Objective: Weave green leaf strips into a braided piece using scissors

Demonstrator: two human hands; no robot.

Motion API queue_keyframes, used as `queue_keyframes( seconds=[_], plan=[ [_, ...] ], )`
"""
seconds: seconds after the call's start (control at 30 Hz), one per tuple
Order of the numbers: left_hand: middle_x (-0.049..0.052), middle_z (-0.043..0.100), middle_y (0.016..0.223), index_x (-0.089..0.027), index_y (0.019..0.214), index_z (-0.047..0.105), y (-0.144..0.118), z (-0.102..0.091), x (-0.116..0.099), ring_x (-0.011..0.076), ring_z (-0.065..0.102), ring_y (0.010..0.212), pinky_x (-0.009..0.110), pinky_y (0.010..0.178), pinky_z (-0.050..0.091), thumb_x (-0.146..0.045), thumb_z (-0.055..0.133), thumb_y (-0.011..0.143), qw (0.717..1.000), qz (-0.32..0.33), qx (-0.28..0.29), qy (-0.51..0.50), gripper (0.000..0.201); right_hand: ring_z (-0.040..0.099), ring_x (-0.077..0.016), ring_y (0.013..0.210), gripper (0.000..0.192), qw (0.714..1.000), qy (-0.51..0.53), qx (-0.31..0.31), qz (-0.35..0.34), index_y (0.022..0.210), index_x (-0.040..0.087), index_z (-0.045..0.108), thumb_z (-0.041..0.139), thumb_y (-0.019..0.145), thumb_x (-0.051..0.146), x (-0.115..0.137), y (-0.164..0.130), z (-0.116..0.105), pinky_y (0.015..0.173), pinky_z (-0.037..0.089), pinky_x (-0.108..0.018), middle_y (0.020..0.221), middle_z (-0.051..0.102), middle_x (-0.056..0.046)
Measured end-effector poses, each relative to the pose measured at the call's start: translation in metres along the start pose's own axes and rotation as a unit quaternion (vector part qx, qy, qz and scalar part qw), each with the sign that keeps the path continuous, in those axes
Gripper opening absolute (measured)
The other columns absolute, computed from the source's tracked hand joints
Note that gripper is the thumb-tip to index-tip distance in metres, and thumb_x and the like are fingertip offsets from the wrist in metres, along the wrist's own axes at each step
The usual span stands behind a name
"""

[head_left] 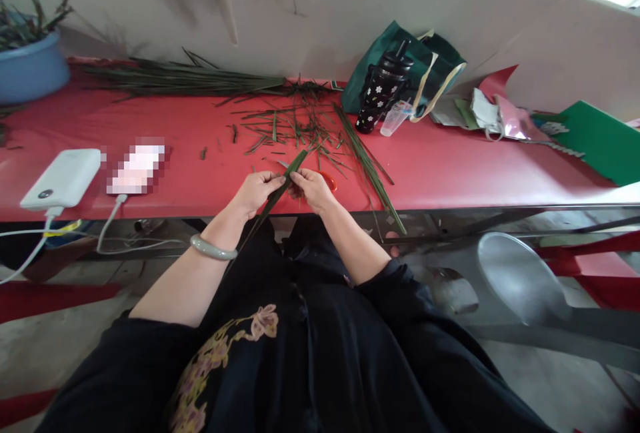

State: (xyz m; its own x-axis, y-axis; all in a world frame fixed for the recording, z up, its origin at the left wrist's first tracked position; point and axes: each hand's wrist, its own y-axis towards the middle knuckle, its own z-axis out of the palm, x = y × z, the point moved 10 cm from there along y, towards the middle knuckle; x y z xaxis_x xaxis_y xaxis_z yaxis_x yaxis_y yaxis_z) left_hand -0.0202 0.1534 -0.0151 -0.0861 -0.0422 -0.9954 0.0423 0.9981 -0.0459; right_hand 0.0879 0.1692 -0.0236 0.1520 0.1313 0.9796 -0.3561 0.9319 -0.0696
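Observation:
Over the front edge of the red table, a long green leaf strip (280, 187) slants between my hands, its lower end hanging toward my lap. My left hand (257, 191) pinches it between thumb and fingers from the left side. From the right, my right hand (311, 189) is closed on the same leaf near its upper end. Orange-handled scissors (329, 181) lie partly hidden behind my right hand. Beyond both hands, cut leaf scraps (300, 127) are scattered. A small bundle of leaf strips (369, 166) lies to the right, its end jutting past the table edge.
A pile of long leaves (190, 79) lies along the wall. On the left are a blue pot (33, 69), a white power bank (63, 178) and a phone (136, 169) with cables. Rightward stand a black flowered tumbler (383, 89), a plastic cup (396, 118) and a green bag (367, 63).

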Motion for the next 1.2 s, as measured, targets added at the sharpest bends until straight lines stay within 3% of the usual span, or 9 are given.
queue_keyframes(
  seconds=[0.1, 0.2, 0.33, 0.43, 0.67, 0.83, 0.93, 1.07, 1.2],
  plan=[
    [-0.004, 0.045, 0.048, -0.013, 0.063, 0.059, -0.002, 0.001, 0.005, 0.0052, 0.035, 0.043, 0.02, 0.044, 0.026, -0.05, 0.067, 0.059, 0.999, -0.023, 0.01, -0.036, 0.039, 0.055, -0.0059, 0.05, 0.025, 1.0, 0.023, 0.007, 0.007, 0.073, 0.015, 0.051, 0.058, 0.074, 0.039, -0.004, -0.001, 0.0, 0.048, 0.045, -0.016, 0.061, 0.058, 0.002],
    [-0.001, 0.053, 0.053, -0.013, 0.068, 0.062, -0.005, 0.003, 0.01, 0.0066, 0.042, 0.048, 0.021, 0.049, 0.032, -0.046, 0.069, 0.058, 0.998, -0.039, 0.029, -0.047, 0.035, 0.054, -0.0065, 0.048, 0.025, 1.0, 0.03, 0.003, 0.004, 0.073, 0.015, 0.051, 0.057, 0.075, 0.039, -0.004, -0.001, -0.002, 0.047, 0.045, -0.017, 0.058, 0.057, 0.002],
    [0.002, 0.06, 0.061, -0.012, 0.07, 0.065, -0.009, 0.006, 0.016, 0.0091, 0.049, 0.055, 0.023, 0.057, 0.038, -0.04, 0.071, 0.056, 0.997, -0.043, 0.063, -0.002, 0.032, 0.05, -0.0057, 0.044, 0.024, 0.997, 0.047, -0.057, 0.01, 0.072, 0.016, 0.047, 0.055, 0.077, 0.038, -0.002, 0.0, -0.016, 0.045, 0.042, -0.017, 0.054, 0.053, 0.004],
    [0.001, 0.058, 0.058, -0.013, 0.069, 0.065, -0.006, 0.002, 0.009, 0.0084, 0.047, 0.052, 0.022, 0.055, 0.037, -0.039, 0.069, 0.058, 0.998, -0.017, 0.049, 0.037, 0.028, 0.05, -0.0046, 0.044, 0.024, 0.994, 0.035, -0.098, 0.016, 0.075, 0.017, 0.046, 0.053, 0.078, 0.04, 0.0, -0.002, -0.02, 0.044, 0.042, -0.016, 0.055, 0.051, 0.006],
    [0.0, 0.056, 0.056, -0.012, 0.065, 0.062, 0.008, -0.007, -0.026, 0.0082, 0.047, 0.051, 0.022, 0.053, 0.038, -0.031, 0.064, 0.063, 0.995, 0.069, -0.016, 0.065, 0.019, 0.053, -0.0048, 0.047, 0.031, 0.995, -0.087, -0.047, 0.0, 0.077, 0.017, 0.047, 0.06, 0.071, 0.044, 0.014, -0.008, 0.011, 0.043, 0.043, -0.015, 0.06, 0.054, 0.004],
    [0.003, 0.059, 0.061, -0.011, 0.071, 0.06, 0.011, -0.003, -0.008, 0.0125, 0.055, 0.055, 0.029, 0.061, 0.046, -0.032, 0.067, 0.059, 0.998, 0.0, 0.008, -0.058, 0.026, 0.052, -0.0041, 0.048, 0.022, 0.999, 0.001, 0.026, 0.033, 0.08, 0.015, 0.051, 0.057, 0.076, 0.035, 0.004, -0.009, 0.021, 0.05, 0.047, -0.016, 0.058, 0.055, 0.004],
    [0.004, 0.061, 0.066, -0.01, 0.081, 0.059, 0.012, 0.0, 0.002, 0.0144, 0.058, 0.06, 0.033, 0.067, 0.048, -0.031, 0.066, 0.06, 0.996, -0.012, 0.017, -0.091, 0.031, 0.054, -0.0045, 0.05, 0.015, 0.999, 0.028, 0.017, 0.042, 0.079, 0.015, 0.051, 0.057, 0.075, 0.027, -0.005, -0.007, 0.017, 0.052, 0.047, -0.017, 0.06, 0.056, 0.004],
    [0.004, 0.063, 0.076, -0.013, 0.109, 0.054, 0.007, 0.002, -0.016, 0.0145, 0.06, 0.07, 0.032, 0.074, 0.048, -0.025, 0.055, 0.07, 0.993, 0.095, 0.016, 0.063, 0.041, 0.05, -0.0049, 0.044, 0.028, 0.998, 0.026, -0.055, 0.017, 0.103, 0.017, 0.047, 0.052, 0.075, 0.018, -0.005, -0.002, -0.001, 0.047, 0.043, -0.016, 0.057, 0.055, 0.007],
    [0.008, 0.062, 0.102, -0.018, 0.102, 0.062, -0.011, 0.02, -0.045, 0.0172, 0.056, 0.096, 0.031, 0.089, 0.041, -0.02, 0.045, 0.076, 0.934, 0.244, 0.062, 0.255, 0.031, 0.048, -0.006, 0.042, 0.059, 0.993, 0.022, -0.116, -0.007, 0.129, 0.021, 0.026, 0.048, 0.075, 0.014, 0.005, 0.003, -0.016, 0.046, 0.042, -0.017, 0.054, 0.05, 0.01]
  ],
)
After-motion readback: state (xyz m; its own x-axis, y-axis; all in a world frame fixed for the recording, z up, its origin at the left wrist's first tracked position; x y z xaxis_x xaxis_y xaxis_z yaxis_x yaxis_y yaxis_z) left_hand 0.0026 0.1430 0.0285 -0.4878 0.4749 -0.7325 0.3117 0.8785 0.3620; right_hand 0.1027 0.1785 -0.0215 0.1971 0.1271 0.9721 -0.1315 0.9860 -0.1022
